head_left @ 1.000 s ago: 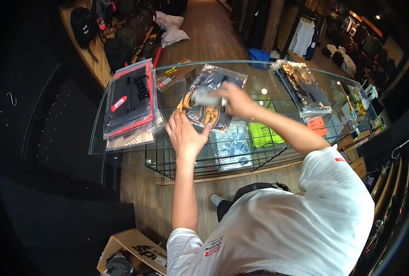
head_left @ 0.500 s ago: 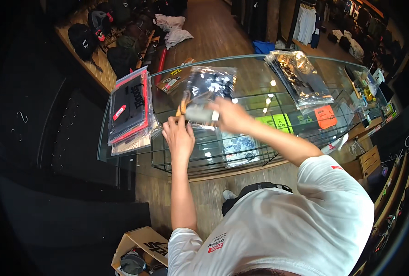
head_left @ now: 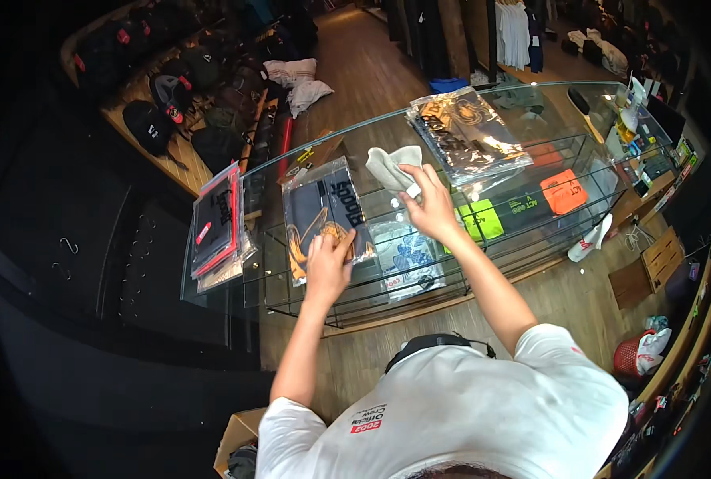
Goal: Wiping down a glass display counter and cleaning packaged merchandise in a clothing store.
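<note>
A clear plastic bag with a folded dark garment [head_left: 311,199], printed in black and orange, lies on the glass counter [head_left: 272,164]. My left hand [head_left: 329,267] rests on its near part, fingers apart and pressing down on the plastic. Just to the right, my right hand [head_left: 430,199] grips a light grey cloth [head_left: 391,165] above the glass, its far end spreading loosely beyond my fingers. A stack of bagged dark garments [head_left: 475,140] lies farther right, close beyond the right hand.
Another pile of bagged garments [head_left: 216,227], with red edges, sits at the counter's left end. Under the glass are a blue-and-white bagged item [head_left: 407,259], a lime green item [head_left: 482,219] and an orange one [head_left: 565,191]. A wooden-handled brush [head_left: 583,112] lies at the far right.
My right hand has lifted the cloth off the bag and moved right. The bagged garment is now nearer and turned, with its print showing. My left hand has shifted onto it. The view has shifted.
</note>
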The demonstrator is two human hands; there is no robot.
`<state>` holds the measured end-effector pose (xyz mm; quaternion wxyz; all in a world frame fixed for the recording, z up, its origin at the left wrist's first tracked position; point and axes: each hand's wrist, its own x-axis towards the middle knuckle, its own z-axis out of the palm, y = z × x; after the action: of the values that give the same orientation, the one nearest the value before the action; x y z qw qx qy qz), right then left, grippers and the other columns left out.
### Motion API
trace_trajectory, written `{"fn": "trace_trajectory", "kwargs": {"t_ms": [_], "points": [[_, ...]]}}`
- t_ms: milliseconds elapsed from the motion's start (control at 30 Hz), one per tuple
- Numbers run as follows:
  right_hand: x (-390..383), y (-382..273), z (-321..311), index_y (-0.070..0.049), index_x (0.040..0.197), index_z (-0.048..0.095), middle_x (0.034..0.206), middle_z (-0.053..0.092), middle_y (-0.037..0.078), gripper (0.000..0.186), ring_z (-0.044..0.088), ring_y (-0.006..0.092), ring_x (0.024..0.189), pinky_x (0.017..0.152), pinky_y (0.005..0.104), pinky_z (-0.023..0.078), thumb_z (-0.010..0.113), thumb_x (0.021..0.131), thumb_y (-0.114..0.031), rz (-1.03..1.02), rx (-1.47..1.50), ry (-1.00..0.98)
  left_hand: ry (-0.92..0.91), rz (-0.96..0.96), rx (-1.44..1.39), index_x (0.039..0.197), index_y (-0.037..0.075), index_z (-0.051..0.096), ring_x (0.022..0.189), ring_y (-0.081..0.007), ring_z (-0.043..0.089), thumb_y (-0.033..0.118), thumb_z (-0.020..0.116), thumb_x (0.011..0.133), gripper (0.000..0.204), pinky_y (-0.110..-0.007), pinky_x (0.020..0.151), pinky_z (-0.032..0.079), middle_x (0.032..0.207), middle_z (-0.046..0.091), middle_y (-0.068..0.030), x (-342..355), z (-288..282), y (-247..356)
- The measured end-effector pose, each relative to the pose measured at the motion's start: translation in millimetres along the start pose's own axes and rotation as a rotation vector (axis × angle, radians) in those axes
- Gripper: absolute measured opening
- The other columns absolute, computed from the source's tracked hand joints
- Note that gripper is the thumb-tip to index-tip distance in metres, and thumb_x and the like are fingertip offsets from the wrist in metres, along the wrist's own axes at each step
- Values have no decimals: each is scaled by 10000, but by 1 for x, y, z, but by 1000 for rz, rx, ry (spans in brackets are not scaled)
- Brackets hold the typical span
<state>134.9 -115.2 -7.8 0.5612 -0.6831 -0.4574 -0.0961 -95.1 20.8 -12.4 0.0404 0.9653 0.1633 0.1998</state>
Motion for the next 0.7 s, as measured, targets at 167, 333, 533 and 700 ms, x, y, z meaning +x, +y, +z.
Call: {"fn": "trace_trajectory", "kwargs": {"t_ms": [167,333,533,700], "points": [[-12,-6,-7,-49,1353,550,1207,577,179,505,585,357,1138,975,419,467,682,866,-59,-92,195,324,514,31,-460,1075,30,698,841,-207,605,5,616,920,176,-315,785,482,879,611,-85,40,-41,-11],[2,-34,-29,-25,1362,546,1225,570,167,509,563,343,1167,1031,425,428,695,878,-72,-68,223,431,679,-471,-1242,1250,-25,585,978,-152,626,120,557,1041,256,-312,900,501,1132,684,-86,89,-62,-41],[25,-65,1,-159,1333,603,1133,567,165,531,591,362,1069,915,434,489,725,827,-56,-184,-24,116,360,-716,-419,1590,47,196,1449,-437,327,302,763,863,956,-485,1184,280,1594,266,-272,42,28,-105],[6,-76,86,-176,1285,656,1142,579,157,551,558,372,1087,948,444,489,735,758,-34,-212,-76,-292,-177,-228,-132,1553,49,360,1563,-311,151,545,616,935,833,-502,1254,83,1652,271,-170,3,2,-136]]}}
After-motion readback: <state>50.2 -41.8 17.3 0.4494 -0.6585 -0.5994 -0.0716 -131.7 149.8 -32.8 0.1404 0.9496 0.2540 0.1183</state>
